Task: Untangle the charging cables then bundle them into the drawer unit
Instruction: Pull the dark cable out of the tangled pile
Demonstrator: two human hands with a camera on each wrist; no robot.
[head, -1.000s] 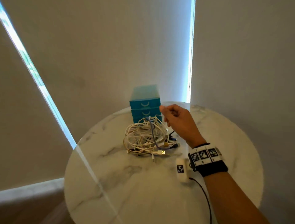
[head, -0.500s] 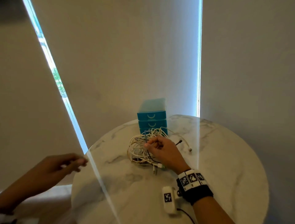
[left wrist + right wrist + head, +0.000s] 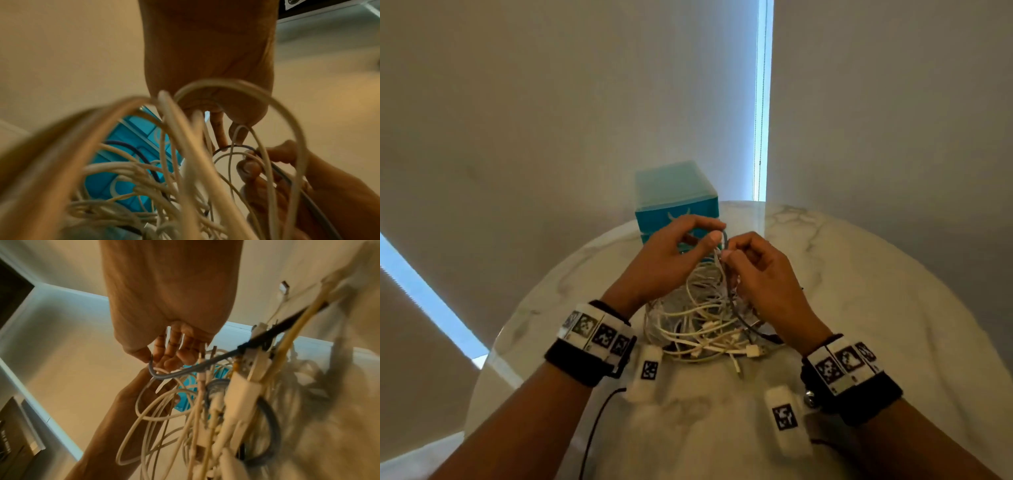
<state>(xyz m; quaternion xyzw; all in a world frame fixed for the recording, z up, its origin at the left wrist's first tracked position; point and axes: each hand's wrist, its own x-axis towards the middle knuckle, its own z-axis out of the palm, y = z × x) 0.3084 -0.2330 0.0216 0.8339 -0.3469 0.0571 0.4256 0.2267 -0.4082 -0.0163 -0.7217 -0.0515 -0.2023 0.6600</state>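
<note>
A tangle of mostly white charging cables lies on the round marble table, just in front of the blue drawer unit. Both hands meet above the tangle. My left hand pinches the top of a grey cable loop between thumb and forefinger. My right hand pinches the same grey cable just below. In the left wrist view the dark loop hangs at my left fingertips, with white loops draped around them. The drawers look closed.
The table stands against blinds, with a bright window gap behind the drawer unit. Loose USB plugs stick out of the tangle toward me. A thin black wire trails from my left wristband over the near table edge.
My left hand has come in from the left and joined the right above the tangle. The right hand has lifted a grey cable loop, which both now pinch. The view has moved closer.
</note>
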